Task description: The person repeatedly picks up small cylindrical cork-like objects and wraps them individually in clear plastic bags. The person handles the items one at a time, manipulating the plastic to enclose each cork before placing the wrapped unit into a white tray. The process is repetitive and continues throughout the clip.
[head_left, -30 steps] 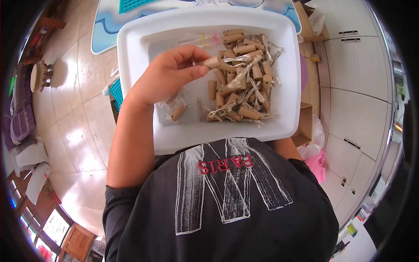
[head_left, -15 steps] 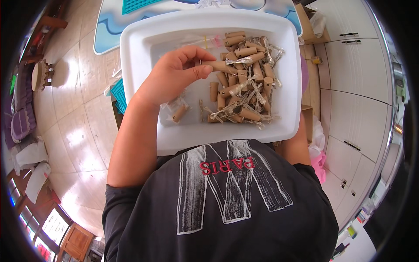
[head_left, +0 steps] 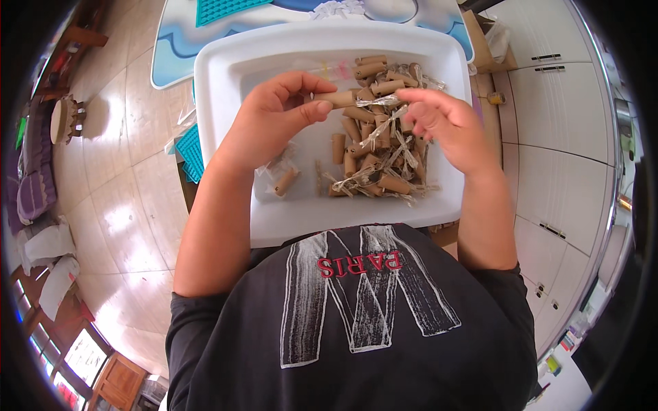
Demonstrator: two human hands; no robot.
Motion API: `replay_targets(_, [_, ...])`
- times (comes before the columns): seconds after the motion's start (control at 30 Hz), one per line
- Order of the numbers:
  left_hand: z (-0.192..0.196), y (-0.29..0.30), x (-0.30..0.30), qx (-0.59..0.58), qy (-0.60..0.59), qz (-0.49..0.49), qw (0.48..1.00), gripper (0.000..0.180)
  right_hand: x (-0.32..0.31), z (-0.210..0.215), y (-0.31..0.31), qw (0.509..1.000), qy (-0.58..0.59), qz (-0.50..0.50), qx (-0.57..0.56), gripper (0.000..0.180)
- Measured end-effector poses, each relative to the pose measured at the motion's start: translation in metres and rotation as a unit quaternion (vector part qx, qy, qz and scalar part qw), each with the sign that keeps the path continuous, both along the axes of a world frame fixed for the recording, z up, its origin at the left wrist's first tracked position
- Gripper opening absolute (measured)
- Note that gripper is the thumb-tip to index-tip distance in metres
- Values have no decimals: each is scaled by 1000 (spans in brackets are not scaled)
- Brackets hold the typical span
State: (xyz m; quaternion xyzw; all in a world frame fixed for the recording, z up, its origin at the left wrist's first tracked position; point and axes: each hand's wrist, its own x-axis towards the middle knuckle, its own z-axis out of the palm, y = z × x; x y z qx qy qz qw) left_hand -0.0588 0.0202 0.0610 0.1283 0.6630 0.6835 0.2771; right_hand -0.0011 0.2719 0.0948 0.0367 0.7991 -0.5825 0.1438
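My left hand (head_left: 288,106) is closed, pinching a tan cork-like cylinder (head_left: 337,100) between thumb and fingertips. A bundled clear wire (head_left: 380,101) sticks out from its right end. At the far end of that wire, my right hand (head_left: 445,123) has its fingertips on the bundle, fingers curled; the exact pinch is partly hidden. Below and around both hands lies a pile of similar tan cylinders (head_left: 393,183) with clear wire bundles, inside a white plastic tub (head_left: 288,226). One loose cylinder (head_left: 286,182) rests near clear plastic wrapping below my left wrist.
The tub stands in front of a blue-and-white table (head_left: 173,58). A teal textured mat (head_left: 223,9) lies on the table, with more teal pieces (head_left: 190,152) left of the tub. An open cardboard box (head_left: 483,48) and white cabinets (head_left: 555,103) are on the right.
My right hand has come up from beside the tub's right edge to the wire bundle. My left hand keeps its hold on the cylinder, nearly unmoved.
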Motion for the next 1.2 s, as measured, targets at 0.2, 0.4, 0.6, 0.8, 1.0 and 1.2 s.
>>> replay_targets(0.2, [1,-1,0,11,-15,17,1000,23,-4,0,-17,981,-36,-21,-192,18])
replay_targets(0.4, [8,2,5,57,-54,-49,996,23,-14,-11,-39,962,139,-131,-195,14])
replay_targets(0.6, [12,6,8,75,-48,7,996,29,-12,-24,-38,980,93,-53,-166,14])
replay_targets(0.8, [3,8,10,62,-67,26,995,32,-8,-18,-49,982,59,-32,-176,20])
replay_targets(1.0, [10,7,10,82,-40,33,995,33,-12,-11,-52,989,29,-20,-147,22])
replay_targets(1.2, [6,4,6,94,-56,57,992,42,-21,-14,-55,985,23,-27,-168,23])
